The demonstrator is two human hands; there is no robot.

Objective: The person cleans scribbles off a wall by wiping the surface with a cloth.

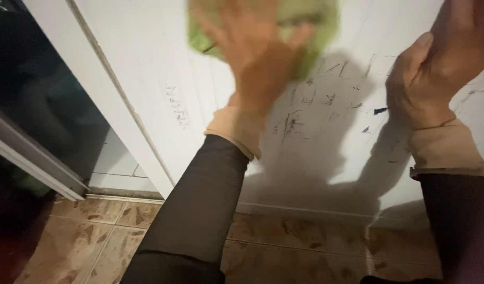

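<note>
My left hand (pixel 252 47) presses a green cloth (pixel 321 21) flat against a white wall (pixel 157 68), fingers spread; hand and cloth are blurred with motion. Dark pen scribbles (pixel 305 113) cover the wall just below and to the right of the cloth. My right hand (pixel 436 68) rests against the wall at the upper right, fingers curled in; what it holds, if anything, is hidden. Both arms wear dark sleeves with beige cuffs.
A white door frame (pixel 115 105) runs diagonally at the left, with a dark opening (pixel 36 94) and a sliding track (pixel 31 158) beyond it. Brown patterned floor tiles (pixel 84 236) lie below the white skirting (pixel 305 213).
</note>
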